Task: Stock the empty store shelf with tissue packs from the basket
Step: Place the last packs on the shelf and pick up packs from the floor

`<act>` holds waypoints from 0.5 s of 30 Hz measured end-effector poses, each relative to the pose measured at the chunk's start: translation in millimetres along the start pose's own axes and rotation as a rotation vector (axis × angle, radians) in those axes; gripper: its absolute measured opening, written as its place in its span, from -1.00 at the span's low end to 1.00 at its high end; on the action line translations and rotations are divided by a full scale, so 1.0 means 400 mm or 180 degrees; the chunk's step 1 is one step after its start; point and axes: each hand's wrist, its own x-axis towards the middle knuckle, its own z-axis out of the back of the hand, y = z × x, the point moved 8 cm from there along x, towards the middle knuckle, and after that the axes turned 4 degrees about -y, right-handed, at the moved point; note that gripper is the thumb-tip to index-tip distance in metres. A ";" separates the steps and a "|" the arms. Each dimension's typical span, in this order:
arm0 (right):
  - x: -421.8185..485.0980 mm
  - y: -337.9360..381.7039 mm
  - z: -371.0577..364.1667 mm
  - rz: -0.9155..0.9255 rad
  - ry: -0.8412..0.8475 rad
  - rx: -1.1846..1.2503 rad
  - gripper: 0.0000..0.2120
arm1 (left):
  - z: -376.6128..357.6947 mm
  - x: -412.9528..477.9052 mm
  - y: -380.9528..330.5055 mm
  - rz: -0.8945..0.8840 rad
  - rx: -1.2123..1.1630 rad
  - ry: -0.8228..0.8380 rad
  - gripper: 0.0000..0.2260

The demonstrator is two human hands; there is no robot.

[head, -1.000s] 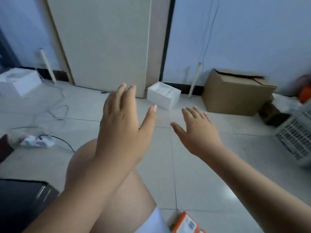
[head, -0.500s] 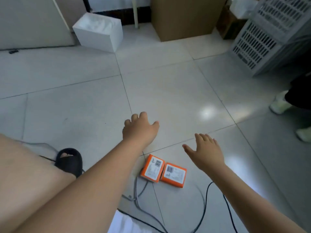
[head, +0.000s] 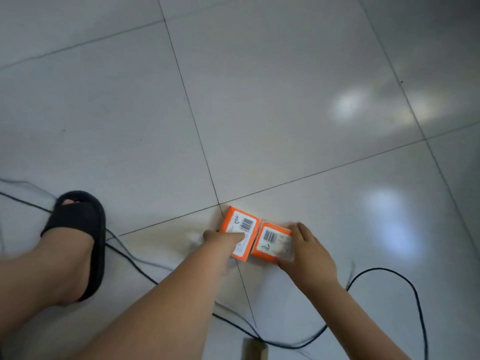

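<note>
As both hands meet them, two orange rectangular white-labelled tissue packs [head: 244, 227] lie side by side, touching, on the glossy pale tiled floor [head: 285, 113].
Left hand [head: 220, 245] lays one digit across the left pack [head: 240, 224]; right hand [head: 309, 253] covers the right pack [head: 272, 240] with its fingers (grip on either: cannot tell, blurred). Black open-toed slipper [head: 78, 229] and black cable [head: 389, 271] lie nearby.

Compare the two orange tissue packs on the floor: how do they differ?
The left pack lies across a tile joint and reaches farther away; the right pack sits nearer, on one tile. The left hand lies across the left pack's label; the right hand covers the right pack's right edge. Both are orange with white barcode labels, flat, side by side.
</note>
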 end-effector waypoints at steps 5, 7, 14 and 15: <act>0.034 0.030 -0.042 -0.0302 -0.0170 -0.0299 -0.27 | 0.027 0.054 -0.082 -0.0807 0.0469 -0.0676 -0.42; 0.040 0.041 -0.036 -0.0234 -0.0185 -0.0268 -0.41 | 0.024 0.078 -0.104 -0.1078 0.0448 -0.0713 -0.58; 0.138 0.084 0.175 -0.0654 -0.0428 0.0785 -0.61 | 0.096 0.074 -0.207 -0.1374 -0.0329 -0.0083 -0.60; 0.155 0.112 0.228 -0.0614 -0.0602 0.1058 -0.61 | 0.126 0.064 -0.236 -0.1390 -0.0595 0.0032 -0.60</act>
